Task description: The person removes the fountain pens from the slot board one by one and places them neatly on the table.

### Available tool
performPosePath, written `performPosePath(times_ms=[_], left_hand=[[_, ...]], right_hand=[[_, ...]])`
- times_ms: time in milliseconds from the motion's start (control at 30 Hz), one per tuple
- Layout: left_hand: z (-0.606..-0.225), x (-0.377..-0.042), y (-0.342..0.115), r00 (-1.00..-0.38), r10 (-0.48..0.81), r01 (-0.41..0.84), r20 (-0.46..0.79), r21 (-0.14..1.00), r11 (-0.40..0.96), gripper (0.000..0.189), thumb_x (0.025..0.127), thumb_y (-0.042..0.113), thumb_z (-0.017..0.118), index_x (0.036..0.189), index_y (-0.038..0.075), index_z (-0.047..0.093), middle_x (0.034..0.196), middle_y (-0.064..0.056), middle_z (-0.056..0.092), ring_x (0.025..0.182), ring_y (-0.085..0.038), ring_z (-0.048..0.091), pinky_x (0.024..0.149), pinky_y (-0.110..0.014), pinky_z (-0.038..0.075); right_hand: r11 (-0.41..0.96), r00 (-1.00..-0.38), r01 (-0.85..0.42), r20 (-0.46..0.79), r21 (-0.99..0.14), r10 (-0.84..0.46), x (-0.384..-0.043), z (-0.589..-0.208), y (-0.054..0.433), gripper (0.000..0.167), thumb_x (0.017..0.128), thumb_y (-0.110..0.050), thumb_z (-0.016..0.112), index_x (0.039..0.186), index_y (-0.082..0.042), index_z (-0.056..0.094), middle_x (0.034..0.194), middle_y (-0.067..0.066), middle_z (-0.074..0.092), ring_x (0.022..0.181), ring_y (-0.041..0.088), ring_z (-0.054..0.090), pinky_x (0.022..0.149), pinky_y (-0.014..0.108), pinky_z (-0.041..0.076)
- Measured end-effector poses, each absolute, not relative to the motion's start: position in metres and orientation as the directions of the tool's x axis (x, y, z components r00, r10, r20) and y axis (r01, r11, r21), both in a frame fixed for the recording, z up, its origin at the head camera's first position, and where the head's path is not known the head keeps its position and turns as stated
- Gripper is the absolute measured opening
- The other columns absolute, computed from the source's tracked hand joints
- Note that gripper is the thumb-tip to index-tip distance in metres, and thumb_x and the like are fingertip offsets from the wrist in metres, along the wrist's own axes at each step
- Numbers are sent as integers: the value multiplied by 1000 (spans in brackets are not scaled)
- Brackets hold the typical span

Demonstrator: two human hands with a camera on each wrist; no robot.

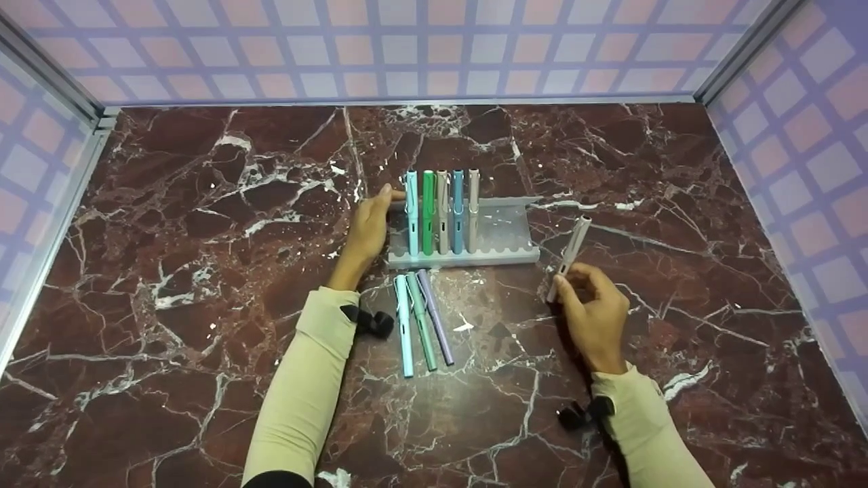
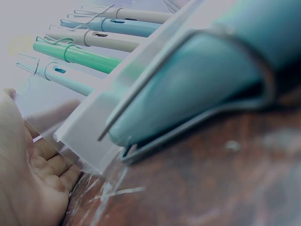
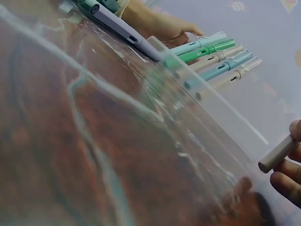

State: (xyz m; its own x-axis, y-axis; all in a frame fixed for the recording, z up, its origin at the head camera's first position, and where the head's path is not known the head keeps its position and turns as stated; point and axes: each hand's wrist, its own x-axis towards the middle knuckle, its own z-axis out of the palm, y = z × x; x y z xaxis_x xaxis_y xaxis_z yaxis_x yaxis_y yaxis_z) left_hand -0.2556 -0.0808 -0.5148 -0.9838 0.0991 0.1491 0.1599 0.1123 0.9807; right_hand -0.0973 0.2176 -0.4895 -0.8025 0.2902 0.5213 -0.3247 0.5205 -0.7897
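A clear pen stand (image 1: 505, 227) holds several capped pens in a row, leaning back: a light blue pen (image 1: 413, 213), a green pen (image 1: 428, 213), a beige pen (image 1: 443, 213), a blue pen (image 1: 458, 213) and a pale pinkish-grey pen (image 1: 473, 213). At the stand's left end my left hand (image 1: 369, 227) holds its side edge; curled fingers (image 2: 51, 165) show beside and through the clear plastic. To the right of the stand, my right hand (image 1: 597, 312) pinches a pale grey-beige pen (image 1: 573, 247) near its lower end, tilted and cap up. Its lower tip shows in the right wrist view.
In front of the stand lie a light blue pen (image 1: 405, 332), a dark green pen (image 1: 422, 325) and a purple pen (image 1: 436, 318), side by side on the marbled table (image 1: 203, 420). Checkered panels (image 1: 407, 54) border the table at the back and sides.
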Motion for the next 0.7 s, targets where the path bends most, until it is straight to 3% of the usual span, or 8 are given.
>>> performPosePath(times_ms=[333, 467, 700], left_hand=[[-516, -254, -83, -987, 88, 148, 136, 979, 138, 51, 108, 28, 32, 115, -7, 69, 118, -23, 70, 115, -33, 62, 107, -39, 43], [-516, -254, -83, -987, 94, 142, 129, 980, 139, 51, 108, 28, 31, 116, -7, 68, 117, -23, 70, 110, -33, 64, 103, -40, 46], [-514, -255, -82, -986, 112, 133, 122, 986, 102, 51, 109, 26, 31, 114, -7, 69, 108, -24, 71, 95, -33, 66, 86, -35, 53]], right_hand=[[503, -830, -317, 492, -804, 263, -100, -486, 214, 13, 82, 14, 73, 92, 15, 66, 78, 24, 70, 59, 8, 63, 55, 15, 52], [506, -834, -300, 480, -808, 272, -101, -485, 213, 13, 82, 13, 73, 92, 15, 66, 78, 24, 71, 60, 4, 62, 56, 13, 51], [494, -842, -310, 476, -812, 253, -104, -486, 199, 14, 81, 14, 74, 93, 15, 66, 78, 24, 70, 60, 8, 62, 55, 16, 52]])
